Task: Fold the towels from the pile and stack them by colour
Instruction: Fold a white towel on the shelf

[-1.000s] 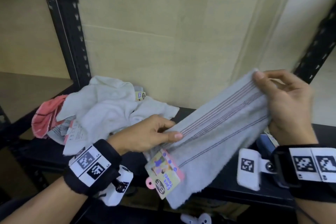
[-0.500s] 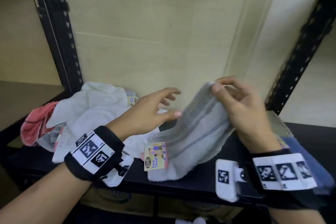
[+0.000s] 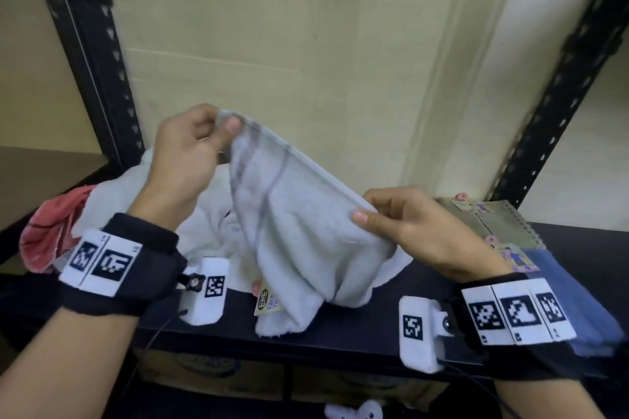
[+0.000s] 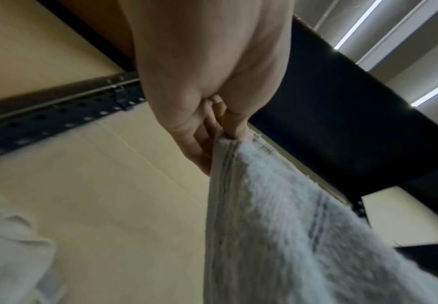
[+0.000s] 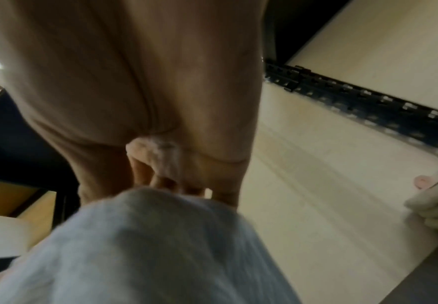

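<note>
A pale grey towel (image 3: 299,228) with dark stripes hangs between both hands above the black shelf (image 3: 367,333). My left hand (image 3: 221,127) pinches its upper left corner, raised in front of the wall. My right hand (image 3: 364,213) pinches the top edge lower and to the right. The towel's lower end with a paper tag (image 3: 267,301) rests on the shelf. In the left wrist view the towel (image 4: 303,236) drops from my fingertips (image 4: 234,131). The right wrist view shows the towel (image 5: 147,246) bunched under my fingers (image 5: 160,181).
An unfolded pile of white towels (image 3: 204,231) and a pink one (image 3: 51,231) lies at the left of the shelf. Folded towels, olive (image 3: 490,224) and blue (image 3: 578,309), sit at the right. Black rack posts (image 3: 92,54) stand on both sides.
My left hand let go of the towel's lower part and took the upper corner from my right hand, lifting it left. My right hand slid down the edge to the right.
</note>
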